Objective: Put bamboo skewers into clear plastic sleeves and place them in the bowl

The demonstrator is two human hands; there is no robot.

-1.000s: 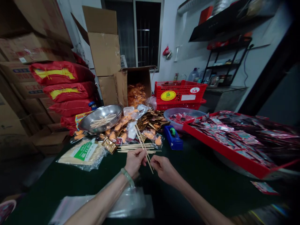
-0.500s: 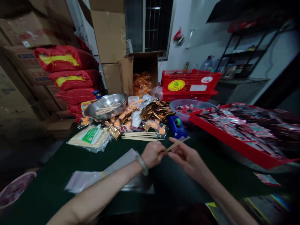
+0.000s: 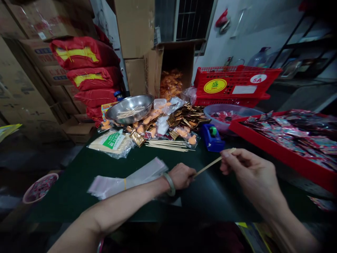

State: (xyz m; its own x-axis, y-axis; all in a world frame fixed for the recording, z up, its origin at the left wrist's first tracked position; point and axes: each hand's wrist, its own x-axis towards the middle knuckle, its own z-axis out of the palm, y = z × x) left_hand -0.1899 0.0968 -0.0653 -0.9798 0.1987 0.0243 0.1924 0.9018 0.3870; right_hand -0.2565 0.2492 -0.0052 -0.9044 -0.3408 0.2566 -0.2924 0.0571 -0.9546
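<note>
A thin pale wooden stick point(image 3: 209, 166) spans the gap between my two hands, slanting up to the right. My left hand point(image 3: 182, 175), with a pale bangle point(image 3: 170, 184) at its wrist, is closed round the lower end. Pinched between the thumb and fingers of my right hand point(image 3: 246, 168) is the upper end. Whether more than one stick is held, I cannot tell. Just beyond my left hand lies a loose row of similar sticks point(image 3: 168, 144). Clear plastic sleeves point(image 3: 143, 173), banded together, lie left of that hand and partly under its forearm.
A blue tape dispenser point(image 3: 212, 137) stands ahead of my right hand. A red tray point(image 3: 265, 151) of packets is on the right. Behind are a steel bowl point(image 3: 129, 111), a heap of golden sachets point(image 3: 185, 117), a clear basin point(image 3: 226, 116) and a red crate point(image 3: 237, 82). A bag of sticks point(image 3: 112, 143) lies left.
My right hand has moved right and nearer, away from my left hand, so more of the stick shows between them. The camera view has shifted, moving the surroundings within the picture.
</note>
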